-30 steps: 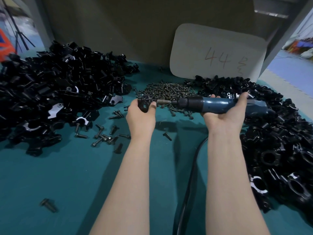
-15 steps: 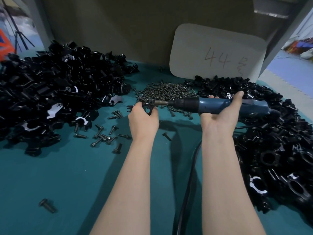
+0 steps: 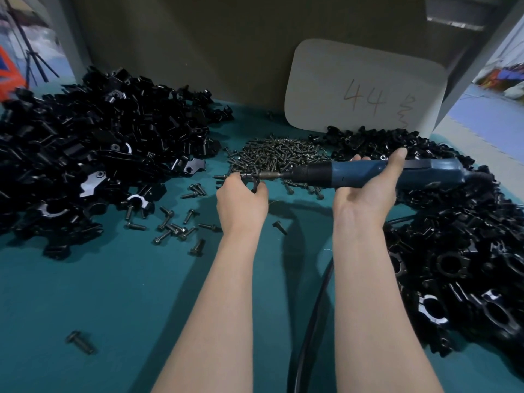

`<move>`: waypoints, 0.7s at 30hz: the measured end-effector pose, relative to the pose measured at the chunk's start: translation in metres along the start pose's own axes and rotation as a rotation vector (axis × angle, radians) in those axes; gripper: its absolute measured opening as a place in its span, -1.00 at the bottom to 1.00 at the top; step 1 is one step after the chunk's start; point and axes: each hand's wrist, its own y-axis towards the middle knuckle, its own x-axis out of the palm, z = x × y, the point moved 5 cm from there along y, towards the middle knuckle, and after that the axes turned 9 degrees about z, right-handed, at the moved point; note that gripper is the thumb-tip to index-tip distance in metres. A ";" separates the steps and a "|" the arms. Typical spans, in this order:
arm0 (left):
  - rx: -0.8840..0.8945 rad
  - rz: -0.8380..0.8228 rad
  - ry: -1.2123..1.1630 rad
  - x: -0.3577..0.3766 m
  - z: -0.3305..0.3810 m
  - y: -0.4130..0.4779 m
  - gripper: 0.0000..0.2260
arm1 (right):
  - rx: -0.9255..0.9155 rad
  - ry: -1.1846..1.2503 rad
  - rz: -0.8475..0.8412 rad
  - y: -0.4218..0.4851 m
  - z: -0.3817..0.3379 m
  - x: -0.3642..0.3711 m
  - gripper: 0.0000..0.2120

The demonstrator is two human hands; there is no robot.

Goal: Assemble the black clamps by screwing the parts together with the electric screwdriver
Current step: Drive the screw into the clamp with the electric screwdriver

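Where the black cord runs up the green table between the forearms, both hands are held just above the surface. The left hand has its fingers curled round a small black clamp. The right hand is wrapped under the blue electric screwdriver, thumb over the top. The tool's long axis lies level, left to right. Its bit points left and meets the clamp, so the workpiece sits directly left of the right grip, in line with the tool. Judgement: driving requires that line kept straight. Beyond, the screw heap lies between the left parts pile and the right parts pile.
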 end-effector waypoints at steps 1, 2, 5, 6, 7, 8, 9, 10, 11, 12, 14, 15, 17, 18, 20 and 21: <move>-0.006 -0.004 0.003 0.001 0.000 0.000 -0.86 | 0.014 0.079 -0.019 -0.002 -0.002 0.002 -0.62; -0.012 -0.006 0.005 0.002 0.000 0.000 -0.85 | 0.005 0.124 -0.038 -0.001 -0.004 0.004 -0.60; -0.011 -0.001 0.008 0.002 0.001 0.000 -0.85 | -0.066 0.127 -0.085 -0.004 -0.009 0.010 -0.64; -0.009 0.002 0.007 0.001 0.001 0.000 -0.85 | -0.075 0.124 -0.101 -0.004 -0.009 0.012 -0.69; -0.008 0.005 0.005 0.001 0.001 0.000 -0.85 | -0.077 0.112 -0.104 -0.005 -0.008 0.012 -0.71; -0.007 0.009 0.007 0.001 0.000 -0.001 -0.85 | -0.075 0.107 -0.108 -0.006 -0.007 0.012 -0.69; -0.005 0.013 0.017 0.001 0.000 -0.001 -0.85 | -0.066 0.105 -0.099 -0.006 -0.006 0.011 -0.66; 0.000 0.019 0.031 0.001 0.000 -0.001 -0.85 | -0.060 0.104 -0.089 -0.006 -0.005 0.011 -0.63; 0.008 0.028 0.044 0.001 0.001 -0.001 -0.85 | -0.048 0.104 -0.087 -0.005 -0.004 0.010 -0.62; 0.014 0.038 0.053 0.001 0.002 0.000 -0.86 | -0.036 0.106 -0.085 -0.005 -0.003 0.009 -0.61; 0.023 0.055 0.070 0.001 0.003 0.000 -0.87 | -0.018 0.122 -0.084 -0.004 -0.002 0.008 -0.59; 0.024 0.060 0.080 0.000 0.003 -0.001 -0.86 | -0.021 0.126 -0.091 -0.004 -0.002 0.009 -0.58; 0.029 0.067 0.094 0.001 0.002 -0.001 -0.86 | -0.032 0.131 -0.091 -0.005 -0.002 0.009 -0.58; 0.034 0.071 0.098 0.001 0.002 -0.001 -0.86 | -0.037 0.135 -0.090 -0.006 -0.002 0.010 -0.58; 0.041 0.076 0.099 0.001 0.002 -0.001 -0.86 | -0.040 0.138 -0.094 -0.007 -0.002 0.011 -0.57; 0.041 0.076 0.098 0.001 0.002 -0.001 -0.86 | -0.040 0.136 -0.096 -0.007 -0.002 0.011 -0.56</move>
